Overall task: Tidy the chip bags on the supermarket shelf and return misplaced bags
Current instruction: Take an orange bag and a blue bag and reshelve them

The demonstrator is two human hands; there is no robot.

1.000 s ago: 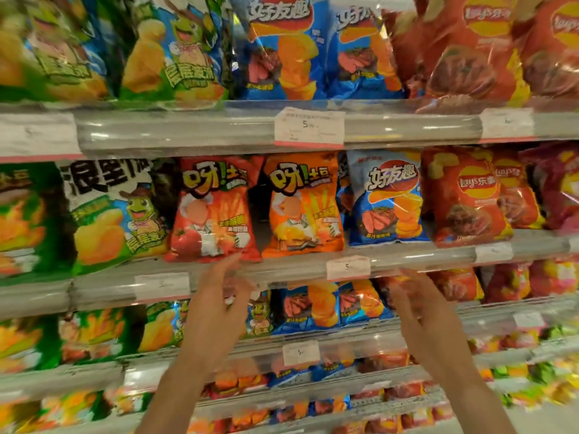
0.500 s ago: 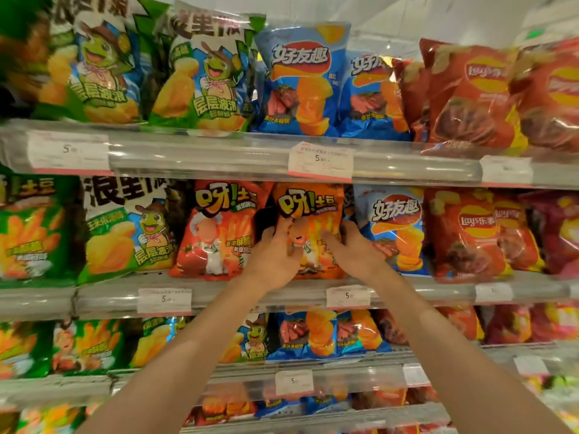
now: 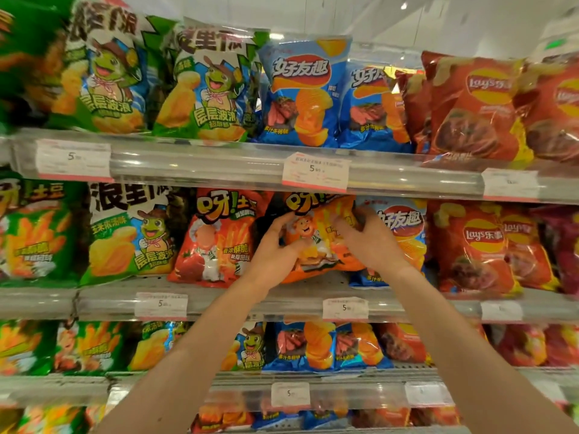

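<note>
An orange chip bag with a cartoon chef stands tilted on the middle shelf, its top leaning to the right. My left hand grips its left edge with thumb on the front. My right hand holds its right side, fingers curled over the upper corner. A red bag of the same brand stands just left of it. A blue bag stands right of it, partly hidden behind my right hand.
Green frog-mascot bags fill the left of the shelves. Red Lay's bags fill the right. The upper shelf carries green, blue and red bags. Price tags hang on the rails. Lower shelves hold more mixed bags.
Both hands rose from below the middle shelf and took hold of the orange bag. The bag now tilts and is pulled a little forward. The view has tipped upward.
</note>
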